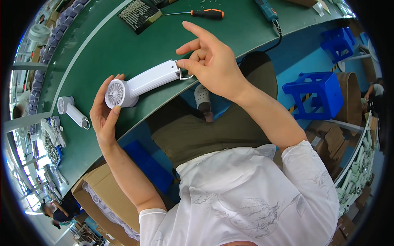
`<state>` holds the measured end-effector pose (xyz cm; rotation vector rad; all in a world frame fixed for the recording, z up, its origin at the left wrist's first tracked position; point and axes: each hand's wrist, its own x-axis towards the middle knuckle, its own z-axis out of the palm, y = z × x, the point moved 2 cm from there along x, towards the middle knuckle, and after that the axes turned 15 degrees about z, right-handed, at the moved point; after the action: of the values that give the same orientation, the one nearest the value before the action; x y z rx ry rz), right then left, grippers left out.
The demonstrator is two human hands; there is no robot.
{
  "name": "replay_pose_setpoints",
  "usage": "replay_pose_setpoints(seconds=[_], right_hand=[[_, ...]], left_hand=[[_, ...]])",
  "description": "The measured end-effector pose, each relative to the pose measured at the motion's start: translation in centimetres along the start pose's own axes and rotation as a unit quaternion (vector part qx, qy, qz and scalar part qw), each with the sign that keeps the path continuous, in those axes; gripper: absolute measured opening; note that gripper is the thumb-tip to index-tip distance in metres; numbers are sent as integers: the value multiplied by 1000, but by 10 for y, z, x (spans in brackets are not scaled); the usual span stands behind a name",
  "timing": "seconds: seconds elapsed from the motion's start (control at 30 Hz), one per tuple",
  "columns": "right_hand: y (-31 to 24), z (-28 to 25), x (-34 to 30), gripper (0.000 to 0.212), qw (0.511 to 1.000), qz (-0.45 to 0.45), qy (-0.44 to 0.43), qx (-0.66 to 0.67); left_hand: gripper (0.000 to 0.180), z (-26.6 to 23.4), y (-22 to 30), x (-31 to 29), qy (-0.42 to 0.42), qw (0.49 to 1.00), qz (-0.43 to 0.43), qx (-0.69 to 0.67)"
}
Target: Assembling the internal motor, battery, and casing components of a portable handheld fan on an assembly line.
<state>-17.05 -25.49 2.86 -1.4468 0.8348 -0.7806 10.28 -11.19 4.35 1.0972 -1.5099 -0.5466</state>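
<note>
A white handheld fan (152, 77) is held at a slant just over the near edge of the green table. My left hand (104, 112) is wrapped around its round, grilled head, thumb in front and fingers behind. At the handle's far end, a metal wire loop (186, 75) hangs beside my right hand (209, 61). The right thumb touches that end, while the index and middle fingers stretch away from it and the others bend loosely. Nothing shows gripped between the right fingers. A second, similar white fan (73, 111) lies on the table left of my left hand.
Along the table's back lie a tray of screws (139, 15), an orange-and-black screwdriver (208, 14) and a corded blue power tool (267, 10). Below left stands an open cardboard box (117, 190) with white parts. Blue stools (314, 95) stand on the floor to the right.
</note>
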Motion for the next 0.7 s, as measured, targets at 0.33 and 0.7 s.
replay_pose_setpoints(seconds=[0.33,0.7], right_hand=[[0,2,6,78,998,59,13,36],[-2,9,6,68,998,45,46,4]], left_hand=[[80,-3,-3,-2,-20,1000,-11,8],[77,-5,-2,-1,-22,1000,-17,9]])
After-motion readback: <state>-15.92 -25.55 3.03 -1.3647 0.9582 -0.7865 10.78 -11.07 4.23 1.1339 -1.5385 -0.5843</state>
